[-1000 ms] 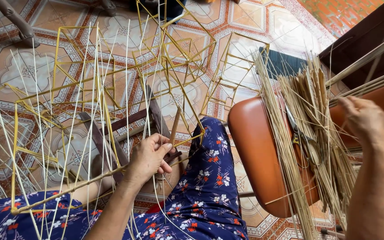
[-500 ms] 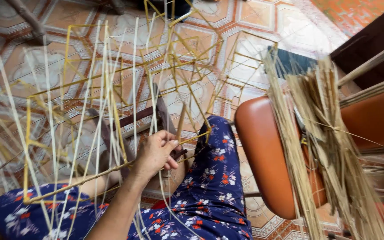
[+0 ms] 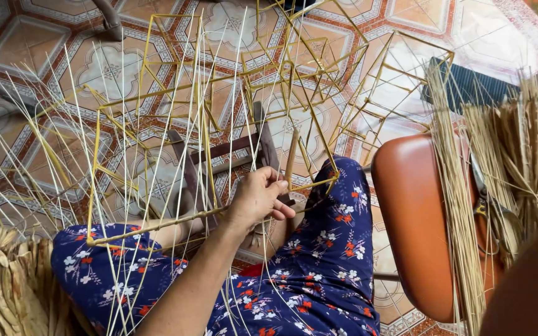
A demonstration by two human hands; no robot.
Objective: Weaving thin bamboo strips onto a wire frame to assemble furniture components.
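- At the far left I am seeing a heap of dried tan leaves [image 3: 4, 289] lying low beside my knee.
- Next, thin pale reeds [image 3: 63, 155] are fanning upward and outward across the patterned tile floor [image 3: 26, 43].
- A yellow wire frame [image 3: 157, 124] is standing over my lap, its lower bar crossing just above my blue floral trousers [image 3: 319, 274].
- Behind the frame, a low wooden stool [image 3: 231, 155] is sitting on the tiles.
- My left hand [image 3: 258, 198] is reaching in at the middle, fingers curled narrowly around a pale stick [image 3: 290, 158] that is standing nearly upright against the frame's bottom edge.
- More yellow frames [image 3: 393, 93] are lying stacked further back, toward the right.
- An orange chair seat [image 3: 412, 224] is standing just beside my right knee.
- A thick bundle of straw strands [image 3: 505, 168] is hanging over that seat.
- At the far right edge only a blurred forearm [image 3: 530, 286] is showing; my right hand is out of view, so I cannot tell how its fingers are set.
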